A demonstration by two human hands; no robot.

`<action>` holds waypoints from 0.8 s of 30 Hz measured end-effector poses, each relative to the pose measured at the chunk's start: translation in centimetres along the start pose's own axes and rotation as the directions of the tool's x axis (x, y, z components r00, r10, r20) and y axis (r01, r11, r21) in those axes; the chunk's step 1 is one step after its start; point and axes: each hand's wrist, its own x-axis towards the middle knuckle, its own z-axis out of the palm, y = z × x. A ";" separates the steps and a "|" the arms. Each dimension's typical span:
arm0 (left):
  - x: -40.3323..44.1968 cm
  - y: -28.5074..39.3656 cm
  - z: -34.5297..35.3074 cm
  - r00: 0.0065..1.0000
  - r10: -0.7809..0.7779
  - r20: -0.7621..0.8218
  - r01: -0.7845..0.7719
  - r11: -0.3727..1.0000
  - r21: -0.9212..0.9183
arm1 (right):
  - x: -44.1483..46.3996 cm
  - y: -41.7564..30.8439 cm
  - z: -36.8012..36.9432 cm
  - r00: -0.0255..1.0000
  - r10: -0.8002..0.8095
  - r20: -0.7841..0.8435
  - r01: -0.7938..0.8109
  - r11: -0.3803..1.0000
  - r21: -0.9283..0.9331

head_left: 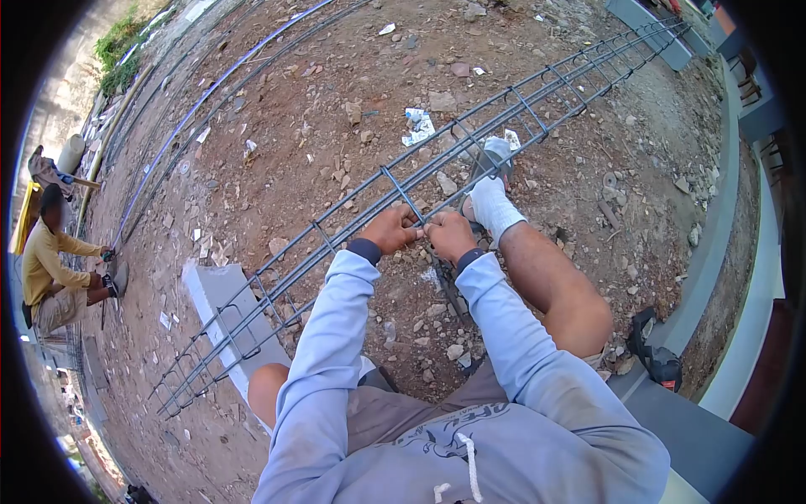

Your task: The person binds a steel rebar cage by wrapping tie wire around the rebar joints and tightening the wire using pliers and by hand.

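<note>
A long cage of steel bars (294, 292) with square stirrups runs diagonally across the view, from lower left to upper right. My left hand (391, 229) is closed at the cage's near edge, beside a stirrup; what its fingers pinch is too small to name. Right next to it, my right hand (451, 235) is closed too, its fingertips almost meeting the left ones at the same bar. Whatever lies between them is hidden. The cage's lower left part passes over a grey beam (225, 290), and its far end lies near another grey piece (651, 34).
At the far left a person in a yellow shirt (54, 252) sits low. Long loose bars (180, 126) curve over the rubble-strewn ground at upper left. My white-socked foot (495, 206) is just beyond the cage. A black and red object (655, 353) lies right of my knee.
</note>
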 end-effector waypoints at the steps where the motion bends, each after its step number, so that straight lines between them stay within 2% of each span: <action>1: 0.1 -0.4 0.1 0.997 0.051 -0.050 -0.045 0.992 0.121 | 0.1 0.1 0.1 1.000 0.002 -0.001 -0.002 1.000 -0.004; 3: 0.1 -0.7 0.5 0.978 0.169 -0.124 -0.114 0.925 0.361 | 0.3 0.4 0.6 1.000 0.015 -0.001 -0.015 1.000 0.009; 6: -0.4 -0.4 1.5 0.907 0.333 -0.257 -0.120 0.791 0.600 | 0.7 1.0 1.2 0.998 0.049 0.029 -0.051 0.997 0.058; 8: -0.7 -0.9 2.2 0.885 0.351 -0.307 -0.104 0.791 0.603 | 0.8 1.1 1.0 0.993 0.091 0.082 -0.098 0.991 0.093; 11: -0.7 -0.7 2.8 0.859 0.369 -0.355 -0.093 0.795 0.600 | 1.0 1.1 1.2 0.989 0.135 0.067 -0.138 0.989 0.049; 12: -0.9 -0.5 2.9 0.851 0.370 -0.373 -0.086 0.799 0.596 | 0.8 0.8 1.1 0.983 0.166 0.077 -0.173 0.981 0.091; 17: -0.6 0.1 2.7 0.892 0.270 -0.361 0.033 0.759 0.650 | -0.3 -0.4 0.9 0.961 0.253 0.111 -0.274 0.921 0.276; 20: 0.0 0.4 2.2 0.930 0.188 -0.317 0.101 0.697 0.710 | -0.6 -0.5 0.9 0.942 0.294 0.160 -0.335 0.826 0.453; 21: 0.3 0.7 1.9 0.941 0.155 -0.300 0.122 0.673 0.730 | -0.5 -0.4 0.9 0.945 0.280 0.167 -0.326 0.821 0.468; 24: 1.1 1.2 0.8 0.983 0.007 -0.182 0.123 0.711 0.693 | -0.4 0.1 0.9 0.948 0.259 0.182 -0.316 0.817 0.483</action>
